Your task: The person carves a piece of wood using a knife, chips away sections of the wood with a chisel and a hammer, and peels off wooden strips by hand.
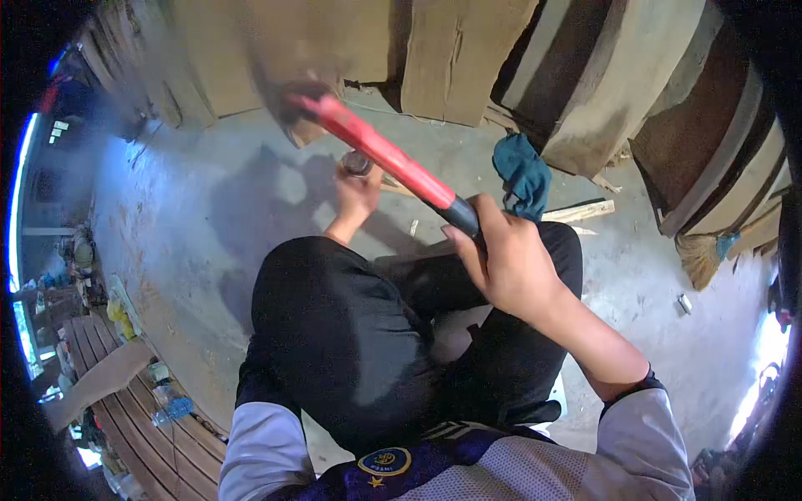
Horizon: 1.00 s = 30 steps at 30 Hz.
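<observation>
My right hand (514, 263) is closed round the black grip of a red-handled tool (388, 159), raised above the floor. Its far end, at the upper left, is blurred by motion, so the head's shape is unclear. Beyond my left knee, my left hand (357, 196) holds a short dark-topped upright piece (357, 163), which may be a chisel end; its lower part is hidden. A light wood strip (397, 185) lies on the floor beside that hand.
Large wooden slabs (451, 58) lean along the back. A teal cloth (520, 171) and wood scraps (578, 211) lie beyond my right knee. A straw broom (700, 257) is at the right, a slatted wooden bench (138, 426) at the lower left.
</observation>
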Available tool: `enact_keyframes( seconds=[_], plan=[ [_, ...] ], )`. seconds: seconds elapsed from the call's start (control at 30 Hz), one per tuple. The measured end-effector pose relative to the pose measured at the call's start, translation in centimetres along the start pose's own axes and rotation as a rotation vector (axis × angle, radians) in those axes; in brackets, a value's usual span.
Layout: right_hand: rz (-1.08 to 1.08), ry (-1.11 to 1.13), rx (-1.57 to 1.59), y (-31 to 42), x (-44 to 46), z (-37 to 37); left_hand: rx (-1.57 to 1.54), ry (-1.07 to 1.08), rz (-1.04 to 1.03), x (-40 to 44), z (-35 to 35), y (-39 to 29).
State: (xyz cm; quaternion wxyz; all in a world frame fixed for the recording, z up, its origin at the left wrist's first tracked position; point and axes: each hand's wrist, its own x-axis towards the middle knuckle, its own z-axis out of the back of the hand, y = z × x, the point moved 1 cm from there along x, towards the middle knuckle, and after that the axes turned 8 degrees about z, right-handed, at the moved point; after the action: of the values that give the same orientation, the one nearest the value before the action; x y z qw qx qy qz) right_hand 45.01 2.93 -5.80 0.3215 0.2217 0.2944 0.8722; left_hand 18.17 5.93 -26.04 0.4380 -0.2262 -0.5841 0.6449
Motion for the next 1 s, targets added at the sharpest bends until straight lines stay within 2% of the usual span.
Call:
enact_keyframes(
  seconds=[0.03,0.07,0.17,0.2,0.3,0.33,0.43,0.47,0.57,0.6,0.67,0.73,0.83,0.9,1.0],
  plan=[
    [0.0,0.001,0.008,-0.7,-0.1,-0.6,0.063,-0.014,-0.003,0.1,0.2,0.0],
    [-0.076,0.109,-0.037,-1.5,-0.2,-1.2,-0.077,0.013,-0.008,0.3,0.0,0.1],
    [-0.041,0.129,-0.061,-0.5,0.1,-0.3,-0.017,0.031,-0.055,0.0,-0.1,-1.8],
    [-0.04,0.105,-0.053,0.1,0.2,0.1,-0.039,0.03,-0.085,0.0,0.0,-1.8],
    [0.01,-0.006,0.005,0.0,-0.8,-0.4,-0.047,0.019,0.065,-0.4,0.1,-2.0],
    [0.033,-0.021,0.003,-0.8,-1.1,-1.0,-0.07,0.014,0.019,-0.3,0.1,-1.8],
    [-0.062,0.16,-0.166,-2.9,-1.3,-2.0,-0.016,0.021,0.038,-0.1,0.1,-2.1],
    [-0.045,0.16,-0.161,-3.1,-1.4,-1.7,-0.048,0.033,-0.011,0.0,0.0,-1.3],
    [-0.091,0.112,0.033,-1.6,-0.8,-0.2,-0.046,0.016,0.022,-0.7,0.3,-2.6],
    [-0.079,0.028,0.006,-2.0,-1.0,-0.8,-0.173,0.004,0.095,-0.7,0.2,-2.5],
    [-0.151,-0.003,0.069,-2.8,-1.0,-1.8,-0.107,0.022,0.105,-0.5,0.3,-2.4],
    [-0.239,0.006,0.101,-3.8,-1.1,-3.2,-0.004,0.025,0.143,-0.7,0.5,-2.8],
    [-0.319,0.147,0.145,-8.9,-2.0,-8.2,0.024,0.018,0.109,-0.6,0.4,-2.1],
    [-0.235,0.127,-0.014,-11.5,-3.2,-12.4,-0.034,0.055,0.078,-0.4,0.0,-1.8],
    [-0.402,0.222,-0.01,-14.0,-4.5,-18.1,-0.113,0.036,0.113,-1.0,0.4,-2.9]
  ],
)
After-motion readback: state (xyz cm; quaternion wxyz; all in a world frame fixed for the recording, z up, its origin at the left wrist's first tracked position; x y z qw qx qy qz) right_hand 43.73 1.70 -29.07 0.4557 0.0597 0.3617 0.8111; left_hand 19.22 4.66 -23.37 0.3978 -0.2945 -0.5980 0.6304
